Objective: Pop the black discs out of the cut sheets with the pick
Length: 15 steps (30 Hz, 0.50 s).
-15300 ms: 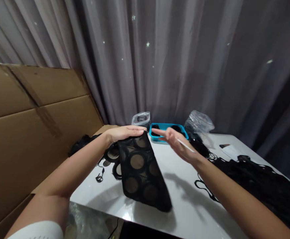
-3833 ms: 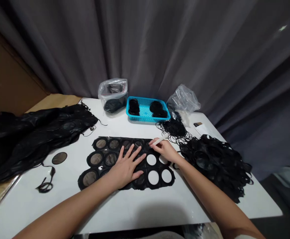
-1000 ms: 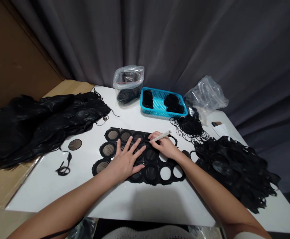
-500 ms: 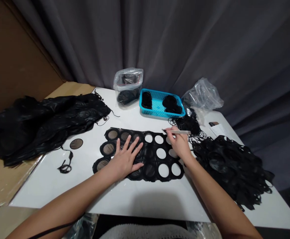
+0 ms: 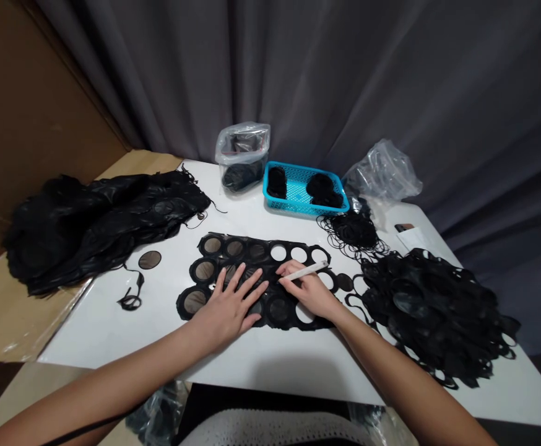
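A black rubbery sheet point(image 5: 277, 308) with rows of circles lies on the white table. Dark discs fill its left circles, while several on the right are holes showing the table. My left hand point(image 5: 231, 300) presses flat on the sheet's left half, fingers spread. My right hand point(image 5: 311, 291) is closed around a slim pale pen-like tool point(image 5: 310, 270); its tip is hidden near my fingertips, over the middle row. A loose dark disc point(image 5: 345, 282) lies by the sheet's right edge. Another disc point(image 5: 150, 259) and a curled black scrap point(image 5: 131, 301) lie to the left.
On the left is a heap of black sheets point(image 5: 98, 229); on the right, a pile of perforated sheets point(image 5: 437, 316). Behind stand a blue basket point(image 5: 293, 204) holding black rings, a plastic bag point(image 5: 242, 155) and thin black rings point(image 5: 354, 230). A phone point(image 5: 405, 228) lies farther right.
My right hand has moved left and nearer from the sheet's upper right to its middle row. A dark disc now lies beyond the right edge, and more right-hand circles are holes. My left hand stays flat.
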Motion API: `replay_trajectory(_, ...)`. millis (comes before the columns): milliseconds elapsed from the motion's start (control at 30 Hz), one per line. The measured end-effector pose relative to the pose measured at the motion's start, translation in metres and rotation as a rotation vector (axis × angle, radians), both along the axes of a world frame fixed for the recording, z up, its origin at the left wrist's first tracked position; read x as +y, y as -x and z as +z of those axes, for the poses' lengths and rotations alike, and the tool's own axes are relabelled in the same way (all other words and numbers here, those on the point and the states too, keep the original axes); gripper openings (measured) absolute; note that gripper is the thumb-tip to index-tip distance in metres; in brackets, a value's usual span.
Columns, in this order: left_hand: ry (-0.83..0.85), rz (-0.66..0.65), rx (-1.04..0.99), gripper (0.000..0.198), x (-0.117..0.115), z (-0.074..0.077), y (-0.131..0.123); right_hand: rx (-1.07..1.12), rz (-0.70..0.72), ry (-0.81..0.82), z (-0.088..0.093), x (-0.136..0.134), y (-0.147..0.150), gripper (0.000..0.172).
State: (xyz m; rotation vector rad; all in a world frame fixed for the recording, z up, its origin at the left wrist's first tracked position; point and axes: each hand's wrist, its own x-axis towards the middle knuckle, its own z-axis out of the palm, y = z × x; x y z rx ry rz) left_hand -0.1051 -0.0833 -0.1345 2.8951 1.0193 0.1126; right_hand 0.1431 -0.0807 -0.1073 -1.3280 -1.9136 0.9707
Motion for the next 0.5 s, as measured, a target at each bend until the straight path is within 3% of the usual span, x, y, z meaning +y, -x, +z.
replay_trajectory(167, -0.020, 0.086, 0.030, 0.059, -0.007, 0.006, -0.008, 0.006, 0.007, 0.016, -0.002, 0.000, 0.001, 0.023)
replay_trajectory(367, -0.003, -0.156, -0.073, 0.057, 0.009, 0.009, -0.001, -0.090, 0.017, -0.022, 0.000, -0.001, 0.002, 0.019)
replay_trajectory(500, 0.016, -0.168, -0.116, 0.058, 0.007, 0.003, 0.002, -0.252, 0.019, -0.171, -0.008, -0.013, 0.016, 0.012)
